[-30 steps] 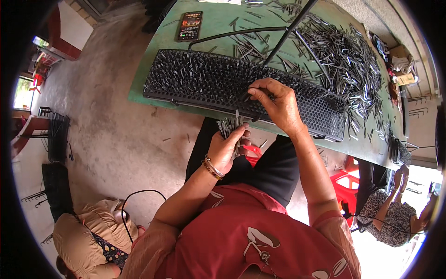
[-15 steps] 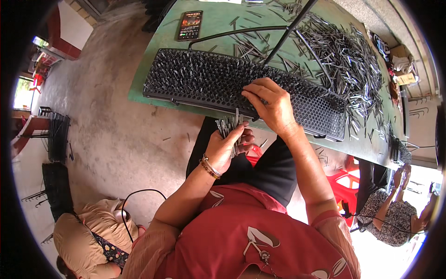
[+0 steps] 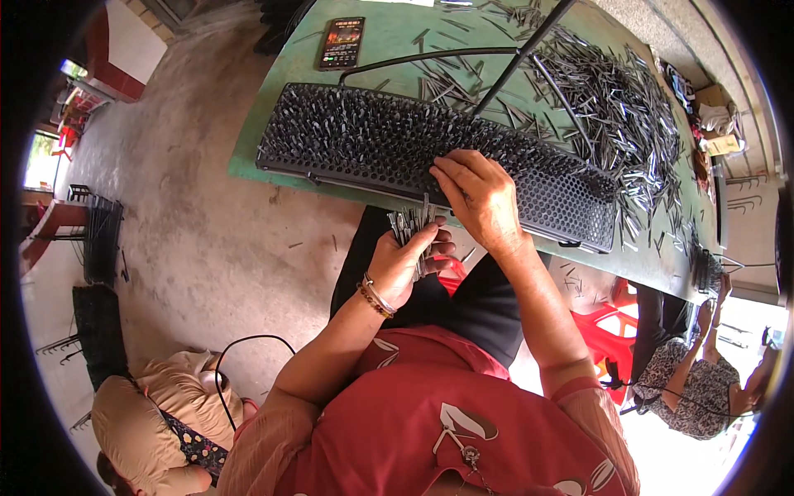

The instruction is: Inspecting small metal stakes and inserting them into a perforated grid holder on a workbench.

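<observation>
Across the green-topped counter (image 3: 389, 30), looking at a long, black, perforated metal tray (image 3: 571, 202), packed thick at left and along the far side with slim, dark metal strips standing on end (image 3: 347, 120). More than half filled, at a guess, but not done: showing bare round holes all through the right end and in rows down the near side. Plenty lying loose too, in a big tangled heap of dark metal strips (image 3: 624, 112) at far right.

Now to the fingers! Just off the counter's near edge with the bare left hand (image 3: 403, 261), grasping a fanned bundle of silvery-grey metal strips (image 3: 405, 225), with thumb laid across and the others half-curled, spread only as wide as the bundle. Up at the tray's near side, around mid-length, with the bare right hand (image 3: 482, 198), drawing thumb and forefinger together in a narrow pinch. Clasping a strip or nothing there? Impossible to tell, with the fingertips hiding whatever sits between.
</observation>
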